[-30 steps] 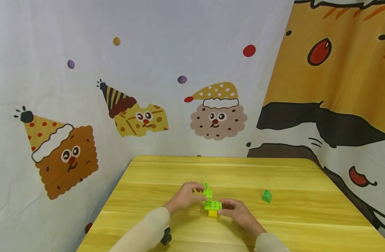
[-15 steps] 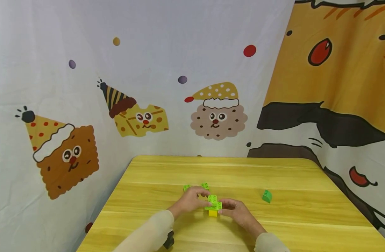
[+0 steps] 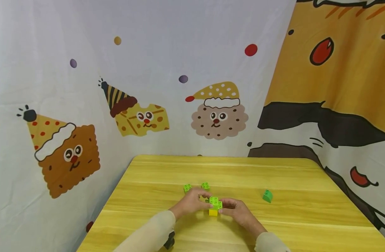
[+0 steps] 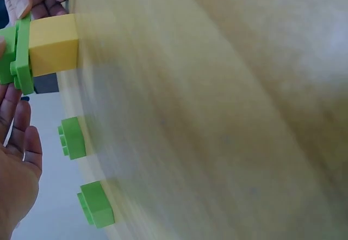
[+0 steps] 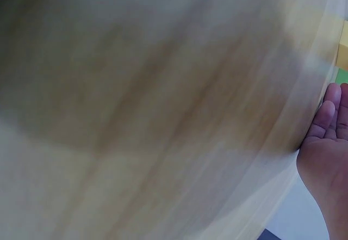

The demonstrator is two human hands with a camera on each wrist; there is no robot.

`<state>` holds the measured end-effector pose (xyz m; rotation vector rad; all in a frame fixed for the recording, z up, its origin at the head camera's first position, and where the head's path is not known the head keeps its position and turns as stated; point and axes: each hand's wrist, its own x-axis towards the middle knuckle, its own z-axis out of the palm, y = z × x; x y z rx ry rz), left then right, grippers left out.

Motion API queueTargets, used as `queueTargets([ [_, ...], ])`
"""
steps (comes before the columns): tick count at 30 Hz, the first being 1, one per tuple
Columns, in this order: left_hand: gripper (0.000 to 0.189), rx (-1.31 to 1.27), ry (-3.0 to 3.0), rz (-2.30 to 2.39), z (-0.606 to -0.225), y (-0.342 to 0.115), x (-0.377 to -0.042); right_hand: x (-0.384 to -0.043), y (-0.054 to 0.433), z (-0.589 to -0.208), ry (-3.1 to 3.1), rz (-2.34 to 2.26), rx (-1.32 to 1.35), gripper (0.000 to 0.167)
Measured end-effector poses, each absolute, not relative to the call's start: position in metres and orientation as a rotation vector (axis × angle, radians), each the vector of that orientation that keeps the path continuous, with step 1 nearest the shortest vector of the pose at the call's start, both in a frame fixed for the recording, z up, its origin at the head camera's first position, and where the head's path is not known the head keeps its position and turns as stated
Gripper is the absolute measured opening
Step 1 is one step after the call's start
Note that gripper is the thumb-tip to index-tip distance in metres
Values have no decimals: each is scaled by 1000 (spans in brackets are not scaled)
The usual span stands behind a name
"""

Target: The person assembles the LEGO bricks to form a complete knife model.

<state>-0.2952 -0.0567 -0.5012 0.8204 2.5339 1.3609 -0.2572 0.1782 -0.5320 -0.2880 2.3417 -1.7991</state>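
Note:
My left hand pinches a light green stud brick on top of a light green plate. The plate lies across a yellow block that stands on the table. In the left wrist view the brick sits against the plate's studded side; whether it is fully pressed on I cannot tell. On the other side, my right hand grips the plate's right end between thumb and fingers. Only its palm and some fingertips show in the right wrist view, beside the yellow block.
Two loose light green bricks stand behind my left hand. Farther right lies a darker green brick with a sloped side. A black object sits by the left sleeve. A printed cloth hangs behind the wooden table.
My left hand has brought the light green brick right and toward me, then down onto the plate. A loose brick behind that hand has come into view. My right hand stays in place.

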Motion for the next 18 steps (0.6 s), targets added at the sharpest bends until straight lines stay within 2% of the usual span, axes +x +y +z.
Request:
queueTargets([
  [18, 25, 784, 2508, 1452, -510, -55, -294, -257, 178, -532, 2323, -1817, -301, 48],
])
